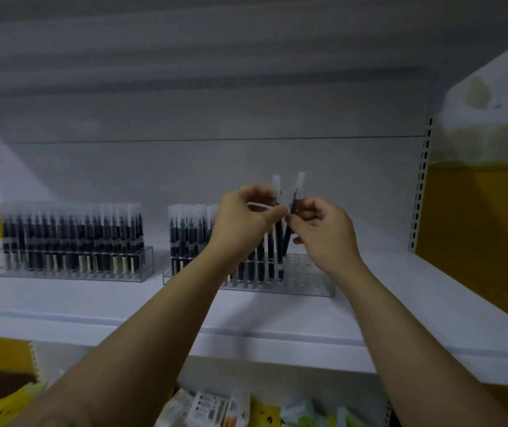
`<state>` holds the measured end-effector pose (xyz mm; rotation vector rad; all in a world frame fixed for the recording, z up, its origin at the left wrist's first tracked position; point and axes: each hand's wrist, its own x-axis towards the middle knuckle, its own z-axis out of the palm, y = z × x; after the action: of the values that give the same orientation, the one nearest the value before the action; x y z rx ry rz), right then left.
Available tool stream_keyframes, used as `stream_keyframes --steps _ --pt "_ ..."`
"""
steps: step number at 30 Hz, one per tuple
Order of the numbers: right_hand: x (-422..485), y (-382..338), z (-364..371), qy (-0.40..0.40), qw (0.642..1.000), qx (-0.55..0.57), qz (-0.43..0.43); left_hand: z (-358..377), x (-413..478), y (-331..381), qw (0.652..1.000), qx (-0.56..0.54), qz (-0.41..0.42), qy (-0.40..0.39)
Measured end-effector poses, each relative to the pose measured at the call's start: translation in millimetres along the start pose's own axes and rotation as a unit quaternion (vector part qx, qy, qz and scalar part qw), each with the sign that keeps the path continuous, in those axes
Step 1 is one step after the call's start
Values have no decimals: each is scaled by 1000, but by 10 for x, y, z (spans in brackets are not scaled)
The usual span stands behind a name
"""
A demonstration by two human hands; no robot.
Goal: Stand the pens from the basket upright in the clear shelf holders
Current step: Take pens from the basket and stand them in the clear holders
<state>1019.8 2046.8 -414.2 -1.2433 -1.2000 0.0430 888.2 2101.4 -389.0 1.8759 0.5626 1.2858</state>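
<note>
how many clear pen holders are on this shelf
2. One holder stands at the left of the shelf, packed with pens. The other holder stands at the middle, its right end unfilled. None looks hidden.

two holders point(74, 274) point(308, 278), two hands point(240, 217) point(323, 229), two held pens point(276, 188) point(298, 183)

The scene is dimly and coolly lit, with a brighter patch cast on the back panel point(25, 174) at upper left. The shelf point(277, 322) edge is bowed by wide-angle distortion; the pens point(71, 232) and packets point(209, 408) below are blurred
</note>
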Motion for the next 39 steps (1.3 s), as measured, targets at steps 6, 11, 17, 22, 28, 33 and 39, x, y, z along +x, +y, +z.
stream_keyframes --steps 6,11,17,22,28,33,39 --pt "30 121 77 18 1000 -3 0 20 136 -7 993 93 73 -15" --pt "72 205 60 25 1000 -4 11 -2 231 -20 988 109 105 -26" --pt "58 254 74 29 999 0 21 -6 332 -80 980 153 127 7" --pt "-11 356 143 12 999 -23 24 10 356 -121 967 212 133 39" --pt "-99 401 166 -24 993 -114 11 -67 393 -152 957 252 137 52" --pt "-167 429 178 -34 988 -149 7 -82 410 -155 955 259 135 51" --pt "-203 432 162 -36 983 -179 0 -87 430 -162 958 247 143 34"
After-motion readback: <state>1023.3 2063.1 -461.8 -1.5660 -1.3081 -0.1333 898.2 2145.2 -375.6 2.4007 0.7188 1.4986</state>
